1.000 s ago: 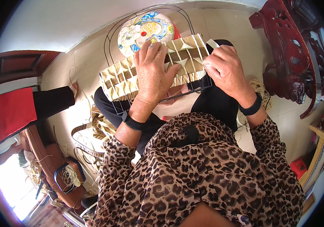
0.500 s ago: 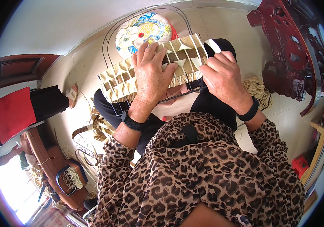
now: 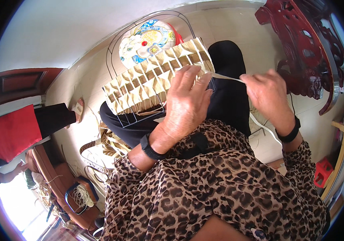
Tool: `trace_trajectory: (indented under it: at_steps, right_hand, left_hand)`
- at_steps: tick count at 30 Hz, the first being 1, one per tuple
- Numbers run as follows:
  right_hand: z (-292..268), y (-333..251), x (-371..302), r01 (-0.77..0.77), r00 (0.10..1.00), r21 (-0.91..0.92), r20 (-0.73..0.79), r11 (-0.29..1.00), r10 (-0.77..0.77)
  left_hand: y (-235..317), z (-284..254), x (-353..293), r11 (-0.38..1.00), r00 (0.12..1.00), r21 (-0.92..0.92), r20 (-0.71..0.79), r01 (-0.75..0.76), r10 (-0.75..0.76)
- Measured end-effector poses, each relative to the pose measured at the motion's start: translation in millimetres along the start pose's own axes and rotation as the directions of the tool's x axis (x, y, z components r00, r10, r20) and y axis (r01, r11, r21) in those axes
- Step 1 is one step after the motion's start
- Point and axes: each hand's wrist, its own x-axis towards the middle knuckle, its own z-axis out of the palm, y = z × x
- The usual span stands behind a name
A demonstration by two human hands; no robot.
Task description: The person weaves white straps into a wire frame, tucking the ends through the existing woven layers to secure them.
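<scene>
A long woven basket frame [image 3: 139, 82] of dark wire, laced with pale and brown flat strips, lies slanted across my black-trousered knees. My left hand [image 3: 188, 98] grips its near right end, fingers bent over the weave. A narrow pale strip [image 3: 228, 78] runs taut from beside the left fingertips to my right hand [image 3: 266, 94], which is closed on it right of the basket. The strip's loose tail [image 3: 267, 129] seems to hang below the right hand. The left palm hides the lacing beneath it.
A round floral-patterned stool or cushion [image 3: 147, 40] stands behind the basket, inside a thin wire arch. Carved dark red furniture [image 3: 300, 52] is at the right, a red plastic stool [image 3: 322, 172] below it. Left are red and black cloth [image 3: 13, 126] and coiled strips [image 3: 79, 197].
My right hand has moved right, away from the basket, drawing the strip out taut. My left hand has slid right and nearer along the basket, uncovering its middle.
</scene>
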Motion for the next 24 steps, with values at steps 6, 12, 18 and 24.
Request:
trace_trajectory:
  at_steps: [6, 12, 18, 24]
  right_hand:
    - [9, -43, -22, -0.209, 0.975, 0.426, 0.027, 0.88, 0.219]
    - [6, -63, -27, -0.5, 0.832, 0.853, 0.425, 0.151, 0.357]
    - [0, -54, -25, -0.443, 0.841, 0.896, 0.426, -0.027, 0.333]
    - [-3, -37, -19, -0.345, 0.92, 0.905, 0.273, 0.249, 0.283]
  left_hand:
    - [-5, 27, 2, 0.975, 0.989, 0.163, 0.018, -0.151, 0.15]
    - [-9, 26, 0, 0.96, 0.963, 0.183, -0.127, -0.213, 0.238]
    - [-7, 24, -2, 0.987, 0.983, 0.087, -0.112, -0.133, 0.142]
    - [-12, 10, 4, 0.992, 0.992, 0.07, -0.072, -0.101, 0.106]
